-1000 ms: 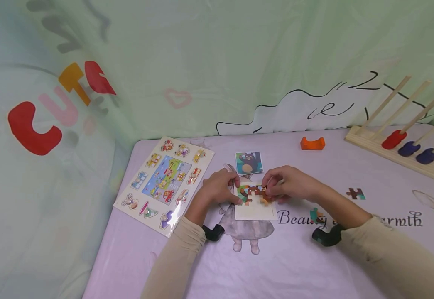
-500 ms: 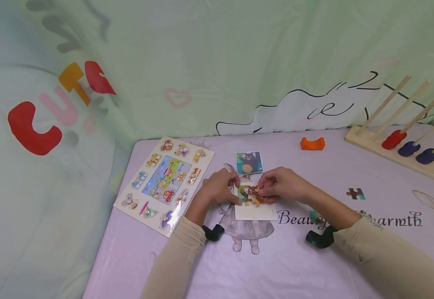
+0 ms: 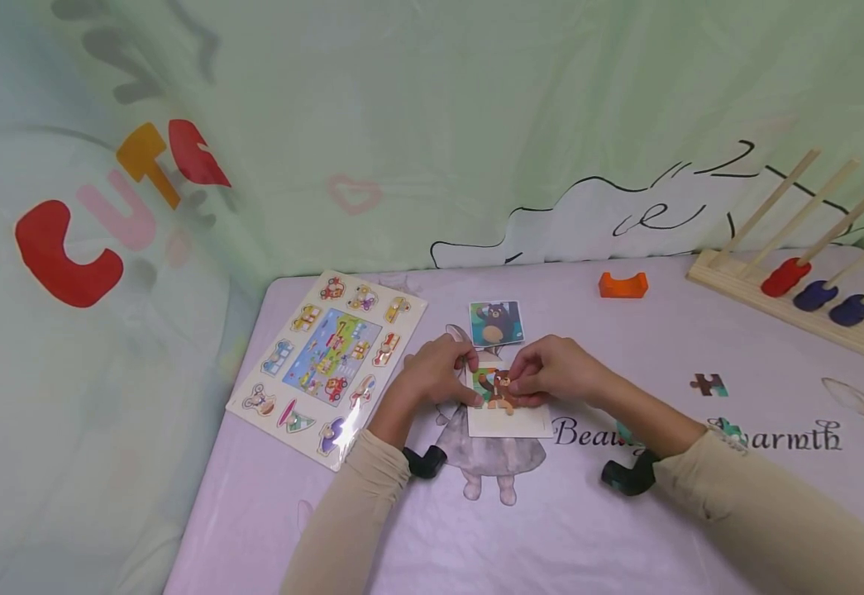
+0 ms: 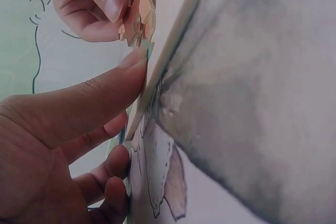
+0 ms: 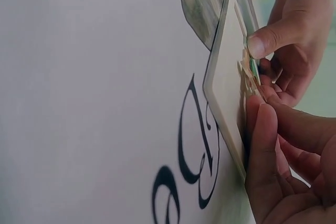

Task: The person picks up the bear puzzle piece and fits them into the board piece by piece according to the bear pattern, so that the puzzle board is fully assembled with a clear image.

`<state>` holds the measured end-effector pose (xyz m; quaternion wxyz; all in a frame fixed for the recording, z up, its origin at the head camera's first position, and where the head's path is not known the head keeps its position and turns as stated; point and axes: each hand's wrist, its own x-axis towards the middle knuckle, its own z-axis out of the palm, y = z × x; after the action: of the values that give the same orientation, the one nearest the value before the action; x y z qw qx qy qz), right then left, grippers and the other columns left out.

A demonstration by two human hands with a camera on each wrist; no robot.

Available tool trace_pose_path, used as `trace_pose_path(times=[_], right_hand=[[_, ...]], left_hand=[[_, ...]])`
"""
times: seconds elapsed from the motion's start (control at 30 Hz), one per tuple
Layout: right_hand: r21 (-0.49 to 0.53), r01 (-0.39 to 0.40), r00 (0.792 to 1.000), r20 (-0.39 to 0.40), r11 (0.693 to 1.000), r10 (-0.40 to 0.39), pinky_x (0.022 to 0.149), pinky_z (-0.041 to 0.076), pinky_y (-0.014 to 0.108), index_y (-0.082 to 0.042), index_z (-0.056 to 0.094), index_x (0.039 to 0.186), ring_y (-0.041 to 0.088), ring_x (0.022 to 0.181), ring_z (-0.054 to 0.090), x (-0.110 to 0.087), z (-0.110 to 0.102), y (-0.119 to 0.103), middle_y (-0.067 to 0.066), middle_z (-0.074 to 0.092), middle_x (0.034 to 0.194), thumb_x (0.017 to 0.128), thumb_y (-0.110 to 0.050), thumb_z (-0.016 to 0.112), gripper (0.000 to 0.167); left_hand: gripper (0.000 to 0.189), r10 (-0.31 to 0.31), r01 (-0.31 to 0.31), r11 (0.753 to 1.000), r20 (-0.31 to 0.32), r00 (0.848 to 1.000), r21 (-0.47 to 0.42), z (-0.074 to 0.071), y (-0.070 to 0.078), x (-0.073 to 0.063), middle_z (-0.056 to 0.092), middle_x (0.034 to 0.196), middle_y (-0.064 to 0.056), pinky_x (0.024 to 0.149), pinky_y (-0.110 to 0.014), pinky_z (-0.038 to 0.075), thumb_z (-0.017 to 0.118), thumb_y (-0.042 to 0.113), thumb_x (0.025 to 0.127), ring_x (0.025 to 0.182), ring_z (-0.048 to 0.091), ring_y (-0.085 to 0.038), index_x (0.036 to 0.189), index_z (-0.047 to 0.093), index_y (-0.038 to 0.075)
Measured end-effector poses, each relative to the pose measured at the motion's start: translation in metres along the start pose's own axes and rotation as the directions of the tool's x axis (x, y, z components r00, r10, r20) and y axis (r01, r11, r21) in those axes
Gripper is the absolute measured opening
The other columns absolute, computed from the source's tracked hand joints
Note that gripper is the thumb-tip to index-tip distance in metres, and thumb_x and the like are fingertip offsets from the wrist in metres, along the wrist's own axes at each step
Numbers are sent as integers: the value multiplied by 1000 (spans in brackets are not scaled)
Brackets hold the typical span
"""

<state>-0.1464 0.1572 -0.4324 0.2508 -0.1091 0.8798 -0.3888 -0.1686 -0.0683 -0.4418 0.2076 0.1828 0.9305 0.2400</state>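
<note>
A cream puzzle board [image 3: 509, 425] lies on the table, with a green-and-brown puzzle piece [image 3: 482, 384] in its upper left corner. My left hand [image 3: 435, 372] holds the board's left side, its thumb pressed on that corner piece. In my right hand [image 3: 560, 370], thumb and fingers pinch a brown bear puzzle piece [image 4: 148, 9] against the laid piece's right side. In the left wrist view the pinched piece sits tilted above the board. The right fingers partly cover it in the head view. Just beyond the board lies a bear picture card [image 3: 496, 323].
A loose brown-and-teal piece [image 3: 709, 385] lies to the right; others are partly hidden by the right forearm and sleeve. A vehicle puzzle [image 3: 335, 359] is at left. An orange block [image 3: 622, 286] and a wooden peg stand [image 3: 796, 310] are at the back right.
My right hand has shifted left over the board, carrying the bear piece up to the laid corner piece. The left hand has kept its place.
</note>
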Motion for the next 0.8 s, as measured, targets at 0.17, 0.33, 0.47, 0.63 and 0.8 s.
trace_pose_path(times=[0.17, 0.33, 0.47, 0.63, 0.8], right_hand=[[-5, -22, 1000, -16, 1000, 22, 78, 48, 31, -8, 75, 94, 15, 75, 64, 1, 1, 0, 1, 73, 74, 90, -17, 78, 10], [-4, -53, 997, -47, 999, 53, 71, 48, 30, -8, 75, 92, 15, 70, 63, 4, 4, 0, 0, 73, 74, 88, -18, 80, 12], [9, -82, 994, -66, 997, 82, 65, 49, 28, -7, 74, 91, 14, 64, 65, 4, 6, -2, 1, 72, 72, 87, -18, 81, 13], [8, -109, 991, -79, 994, 109, 62, 49, 26, -8, 75, 90, 14, 62, 65, 4, 8, -4, 1, 71, 71, 86, -20, 82, 15], [-34, -124, 988, -99, 992, 120, 63, 45, 28, -9, 74, 87, 17, 70, 61, 4, 7, -5, 2, 70, 72, 85, -23, 82, 16]], left_hand=[[40, 2, -2, 1000, 1, 1000, -1, 0, 0, 0, 55, 93, 2, 81, -46, 36, 94, 34, 71, 89, 52, -18, 95, 63, 25], [40, 6, -6, 1000, 2, 1000, 3, -1, 0, 1, 55, 92, 2, 79, -45, 36, 94, 35, 70, 88, 52, -17, 94, 64, 25], [40, 7, -7, 1000, 3, 1000, 6, -1, 0, 2, 55, 91, 2, 77, -44, 36, 94, 35, 70, 86, 52, -17, 94, 64, 25], [40, 3, -3, 1000, 8, 1000, 5, -1, 0, 2, 55, 91, 3, 77, -44, 36, 94, 36, 70, 87, 52, -17, 93, 64, 26], [40, -2, 1, 1000, 13, 1000, 2, 0, -1, 2, 55, 91, 2, 78, -44, 36, 94, 37, 70, 88, 52, -17, 93, 63, 27]])
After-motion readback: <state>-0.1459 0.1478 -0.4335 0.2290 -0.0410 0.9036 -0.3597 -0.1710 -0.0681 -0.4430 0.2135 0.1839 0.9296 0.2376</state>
